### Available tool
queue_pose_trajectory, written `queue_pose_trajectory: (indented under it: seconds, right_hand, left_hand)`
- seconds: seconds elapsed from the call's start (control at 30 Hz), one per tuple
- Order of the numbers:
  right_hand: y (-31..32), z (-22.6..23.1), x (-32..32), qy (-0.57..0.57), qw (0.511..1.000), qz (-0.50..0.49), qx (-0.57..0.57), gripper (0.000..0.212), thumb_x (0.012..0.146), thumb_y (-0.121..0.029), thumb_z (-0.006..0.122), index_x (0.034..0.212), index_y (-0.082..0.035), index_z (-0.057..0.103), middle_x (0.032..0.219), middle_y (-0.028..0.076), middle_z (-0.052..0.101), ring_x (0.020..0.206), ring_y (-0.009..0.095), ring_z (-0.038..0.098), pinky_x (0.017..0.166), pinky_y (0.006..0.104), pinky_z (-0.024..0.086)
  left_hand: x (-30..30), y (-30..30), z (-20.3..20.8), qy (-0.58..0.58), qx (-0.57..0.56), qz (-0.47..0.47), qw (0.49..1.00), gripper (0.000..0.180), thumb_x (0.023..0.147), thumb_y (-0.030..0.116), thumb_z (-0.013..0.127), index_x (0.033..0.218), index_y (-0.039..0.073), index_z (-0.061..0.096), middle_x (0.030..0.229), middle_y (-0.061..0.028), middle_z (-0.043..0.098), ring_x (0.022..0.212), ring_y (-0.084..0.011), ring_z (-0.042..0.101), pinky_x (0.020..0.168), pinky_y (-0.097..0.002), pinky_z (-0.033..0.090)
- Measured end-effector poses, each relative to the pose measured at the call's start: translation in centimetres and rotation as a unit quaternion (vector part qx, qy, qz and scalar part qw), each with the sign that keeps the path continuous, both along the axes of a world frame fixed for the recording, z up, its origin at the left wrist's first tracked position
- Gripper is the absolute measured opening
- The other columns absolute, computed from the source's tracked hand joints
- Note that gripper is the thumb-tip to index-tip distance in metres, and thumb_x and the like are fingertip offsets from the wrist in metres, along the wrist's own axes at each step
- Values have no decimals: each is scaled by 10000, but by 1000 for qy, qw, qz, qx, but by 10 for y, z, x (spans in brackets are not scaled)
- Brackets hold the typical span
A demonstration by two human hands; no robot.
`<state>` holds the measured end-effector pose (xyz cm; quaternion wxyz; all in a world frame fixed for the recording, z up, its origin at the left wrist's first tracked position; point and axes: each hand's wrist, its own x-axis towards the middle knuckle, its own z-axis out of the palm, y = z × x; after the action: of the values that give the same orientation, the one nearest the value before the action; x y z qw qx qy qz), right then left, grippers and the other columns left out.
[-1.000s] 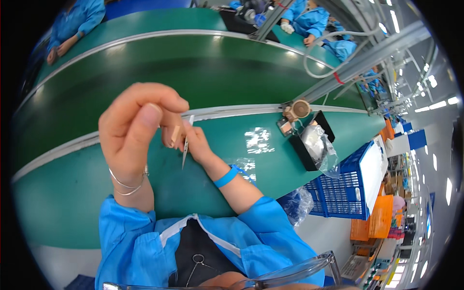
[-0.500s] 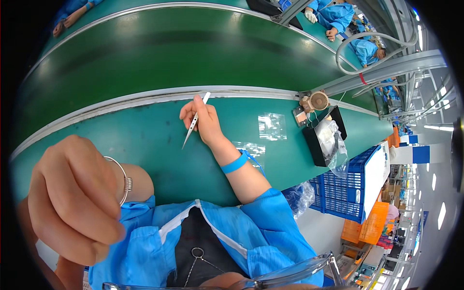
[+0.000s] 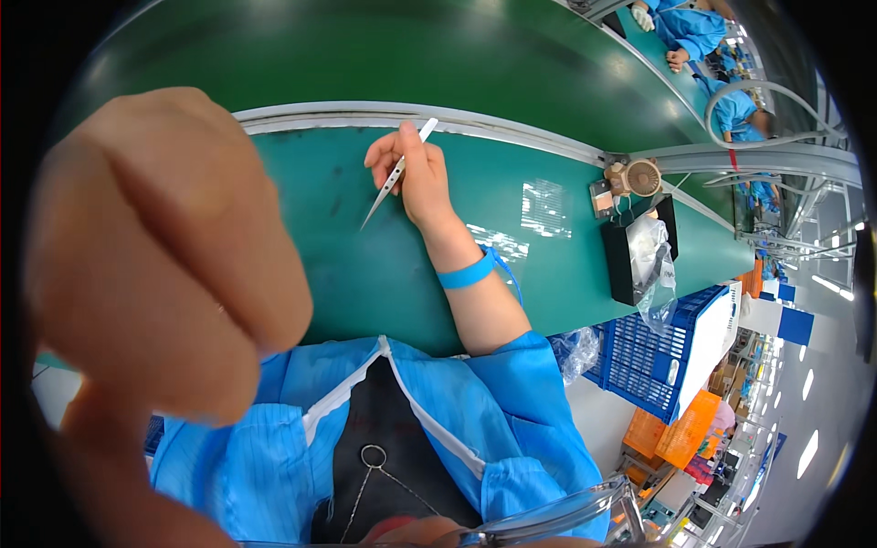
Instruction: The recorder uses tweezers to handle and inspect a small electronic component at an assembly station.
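Note:
My left hand (image 3: 169, 256) is raised very close to the camera, big and blurred at the left. Its fingers are curled closed, and whatever they may hold is hidden. Over the green work surface (image 3: 338, 274), my right hand (image 3: 426, 187) grips a pair of pale metal tweezers (image 3: 393, 175) with small dark holes. The tweezers slant, their fine point toward the lower left and above the surface. A blue wrist strap (image 3: 468, 271) with a thin cord circles my right wrist.
Right of my right arm stand a black box (image 3: 618, 265) with clear plastic bags (image 3: 647, 251) and a small brown fan (image 3: 643, 177). A blue crate (image 3: 639, 361) sits beside the table edge. A metal rail (image 3: 329, 115) borders the far green belt (image 3: 365, 55); co-workers in blue (image 3: 690, 32) sit beyond.
My left hand has come up and nearer the camera, hiding its wrist ring. The view has shifted, so the table appears higher and further right. My right hand keeps hold of the tweezers.

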<state>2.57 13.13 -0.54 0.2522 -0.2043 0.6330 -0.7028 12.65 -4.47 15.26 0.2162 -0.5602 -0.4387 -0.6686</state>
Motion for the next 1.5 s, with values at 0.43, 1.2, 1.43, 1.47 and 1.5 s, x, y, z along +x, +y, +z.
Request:
queue_pose_trajectory:
  seconds: [0.43,1.2,1.43,1.47,1.5]
  right_hand:
    - [-2,3,5,2,1000,10,10,602,955,-455,272,703,-23,606,512,28,517,455,64,418,441,199,307]
    - [4,2,3,-20,1000,14,-3,575,959,-442,295,703,-32,606,527,19,531,476,57,447,450,199,335]
    - [0,2,6,-2,1000,21,5,582,961,-439,286,708,-25,607,527,25,537,468,61,446,450,197,340]
    - [0,2,5,-5,1000,19,7,582,961,-439,286,708,-25,607,527,25,537,468,61,446,450,197,340]
    - [0,1,5,1,1000,19,7,589,959,-450,280,713,-25,605,525,27,527,464,62,434,447,199,328]
  left_hand:
    - [-10,10,18,80,-100,74,989,270,761,373,693,985,248,611,705,6,560,514,-99,540,366,-175,386]
    - [-13,38,12,39,-243,351,904,341,596,84,597,915,-25,650,592,-66,496,464,-187,441,362,-294,295]
    - [13,59,6,69,-356,185,914,390,660,130,628,1049,115,652,573,13,317,505,-104,411,379,-226,306]
    - [17,64,4,73,-346,146,924,406,674,141,615,1078,122,645,575,19,327,519,-93,414,379,-221,306]
    - [19,68,2,95,-337,132,927,422,700,139,590,1120,148,630,574,29,320,497,-81,389,382,-207,304]
